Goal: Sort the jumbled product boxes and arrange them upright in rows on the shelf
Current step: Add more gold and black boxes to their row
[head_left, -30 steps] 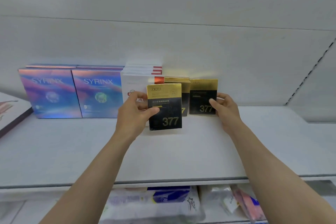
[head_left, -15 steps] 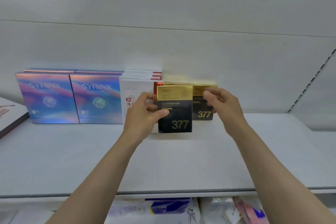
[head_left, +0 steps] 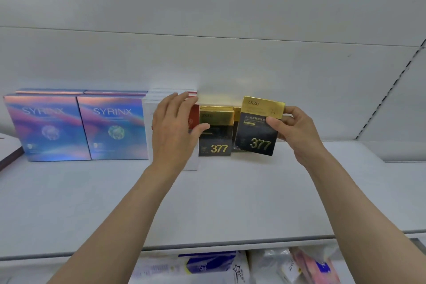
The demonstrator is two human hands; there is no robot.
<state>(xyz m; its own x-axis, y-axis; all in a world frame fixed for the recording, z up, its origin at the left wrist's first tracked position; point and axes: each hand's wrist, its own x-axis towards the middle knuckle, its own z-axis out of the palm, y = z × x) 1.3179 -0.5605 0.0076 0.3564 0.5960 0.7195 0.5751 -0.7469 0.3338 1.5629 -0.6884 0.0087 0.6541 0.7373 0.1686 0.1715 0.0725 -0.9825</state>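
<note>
We see right hand pinching black-gold "377" box by its right edge, thumb on front, fingers behind; box tilted, lifted just above shelf. Left hand flat, fingers straight, laid against white boxes, thumb touching standing 377 box. More gold boxes behind both, count unclear to us. Two SYRINX boxes upright at far left, side by side. Bagged goods on lower shelf, blurred.

Black boxes with gold tops and gold "377"; iridescent blue-pink SYRINX boxes; pale grey shelf.
</note>
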